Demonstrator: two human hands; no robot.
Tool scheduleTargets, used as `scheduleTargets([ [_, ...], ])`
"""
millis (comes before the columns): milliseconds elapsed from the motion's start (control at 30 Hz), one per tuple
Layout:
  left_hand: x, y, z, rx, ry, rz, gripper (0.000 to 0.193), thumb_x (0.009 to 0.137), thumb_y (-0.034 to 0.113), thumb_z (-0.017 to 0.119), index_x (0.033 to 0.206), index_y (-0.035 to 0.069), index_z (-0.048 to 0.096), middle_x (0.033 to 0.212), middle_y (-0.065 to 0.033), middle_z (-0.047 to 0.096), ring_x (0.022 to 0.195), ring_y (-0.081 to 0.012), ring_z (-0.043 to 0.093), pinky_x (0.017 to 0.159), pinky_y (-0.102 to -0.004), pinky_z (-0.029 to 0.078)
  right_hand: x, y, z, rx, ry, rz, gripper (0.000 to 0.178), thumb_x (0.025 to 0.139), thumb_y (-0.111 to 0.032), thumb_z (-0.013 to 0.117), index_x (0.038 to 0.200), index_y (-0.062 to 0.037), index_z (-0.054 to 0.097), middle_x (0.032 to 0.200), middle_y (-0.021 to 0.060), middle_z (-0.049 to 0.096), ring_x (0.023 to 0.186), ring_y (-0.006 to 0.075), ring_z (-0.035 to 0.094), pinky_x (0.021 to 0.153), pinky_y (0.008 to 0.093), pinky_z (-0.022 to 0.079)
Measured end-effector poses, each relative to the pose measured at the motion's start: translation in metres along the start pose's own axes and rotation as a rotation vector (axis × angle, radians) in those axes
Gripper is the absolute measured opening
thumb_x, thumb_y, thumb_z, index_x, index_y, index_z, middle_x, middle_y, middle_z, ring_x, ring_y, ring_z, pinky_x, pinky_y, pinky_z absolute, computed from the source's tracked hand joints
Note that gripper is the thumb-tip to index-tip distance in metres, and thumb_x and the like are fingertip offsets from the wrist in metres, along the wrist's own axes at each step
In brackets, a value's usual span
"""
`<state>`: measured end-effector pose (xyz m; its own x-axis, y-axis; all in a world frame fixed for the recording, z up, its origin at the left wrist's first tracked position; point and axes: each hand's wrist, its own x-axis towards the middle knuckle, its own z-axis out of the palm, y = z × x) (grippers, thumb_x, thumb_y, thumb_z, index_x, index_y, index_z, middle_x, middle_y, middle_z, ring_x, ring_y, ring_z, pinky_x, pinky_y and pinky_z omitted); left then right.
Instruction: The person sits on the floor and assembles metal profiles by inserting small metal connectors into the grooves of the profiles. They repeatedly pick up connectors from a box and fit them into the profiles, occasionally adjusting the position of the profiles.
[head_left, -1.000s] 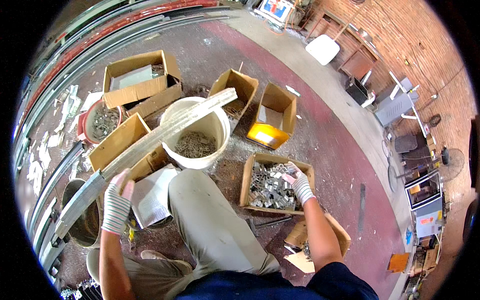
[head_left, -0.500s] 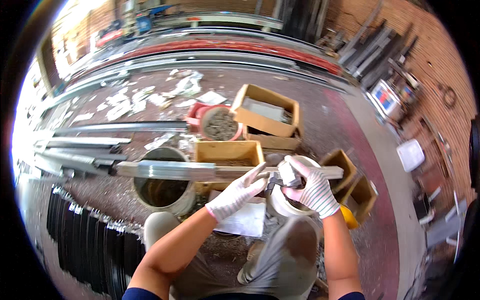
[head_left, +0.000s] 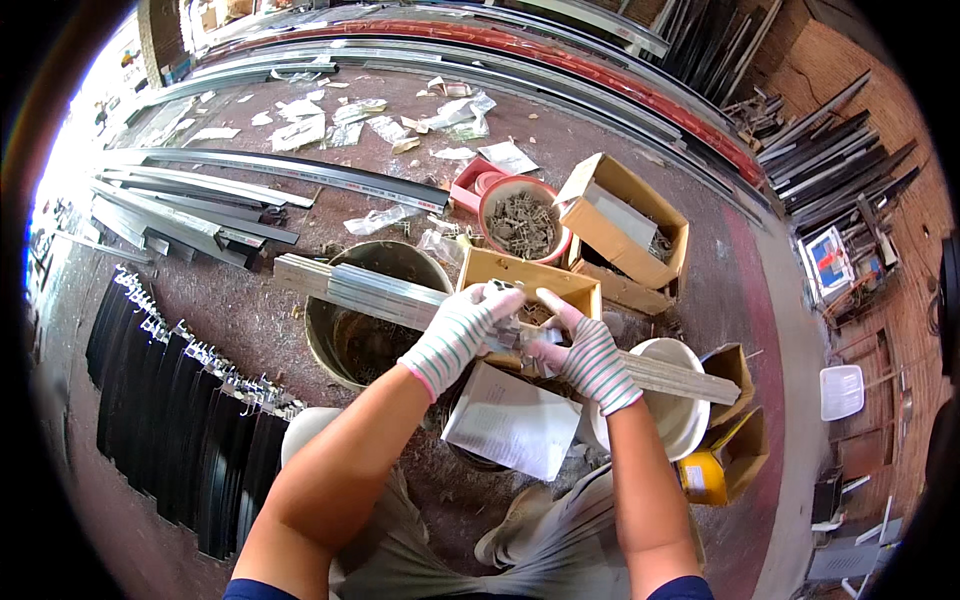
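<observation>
Both my hands wear white gloves with thin stripes. They meet above a long flat bar [head_left: 385,294] that slants across the tops of the buckets. My left hand [head_left: 455,332] has its fingers closed round a small metal piece [head_left: 498,288] whose end shows at the fingertips. My right hand [head_left: 592,366], thumb and forefinger curled, grips small grey metal pieces [head_left: 530,343] beside it; their exact shape is blurred. Under the hands stand a box with brown sides [head_left: 485,266] holding small parts, and a printed paper sheet [head_left: 510,425].
A large bucket [head_left: 318,340] stands left, a white bucket [head_left: 690,445] right. A red-rimmed tub of small metal parts [head_left: 522,225] and cardboard boxes [head_left: 650,270] lie beyond. Black profiles [head_left: 180,430] line the left; long metal profiles [head_left: 290,175] lie farther off. A yellow container [head_left: 702,480] sits right.
My right hand has come left from over the white bucket with the grey metal pieces. My left hand has closed from spread fingers, and the hands are now together. The view has turned.
</observation>
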<state>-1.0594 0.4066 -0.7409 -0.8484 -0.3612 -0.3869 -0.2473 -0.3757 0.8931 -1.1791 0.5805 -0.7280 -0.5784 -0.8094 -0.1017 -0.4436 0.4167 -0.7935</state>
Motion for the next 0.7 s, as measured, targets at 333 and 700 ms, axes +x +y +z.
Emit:
scheduleTargets([
  [333,0.007,0.015,-0.025,-0.181,0.17,0.11,0.033,0.087,0.046,0.075,0.095,0.018,0.06,0.08,0.0061,0.053,0.066,-0.0061,0.047,0.056,-0.0227,0.037,0.059,0.094,0.004,0.566,0.286,0.1,0.051,0.087,-0.025,0.082,0.128,0.0011,0.065,0.104,0.0094,0.073,0.084,0.0115,0.066,0.073,0.0243,0.055],
  [700,0.003,0.005,-0.019,-0.092,0.106,0.114,0.042,0.085,0.054,0.075,0.102,0.017,0.065,0.083,0.0056,0.056,0.072,-0.0063,0.052,0.06,-0.0231,0.039,0.051,0.112,0.059,0.369,0.564,0.283,0.036,0.083,-0.021,0.082,0.104,0.0029,0.065,0.075,0.0072,0.069,0.057,0.0111,0.061,0.055,0.0291,0.05],
])
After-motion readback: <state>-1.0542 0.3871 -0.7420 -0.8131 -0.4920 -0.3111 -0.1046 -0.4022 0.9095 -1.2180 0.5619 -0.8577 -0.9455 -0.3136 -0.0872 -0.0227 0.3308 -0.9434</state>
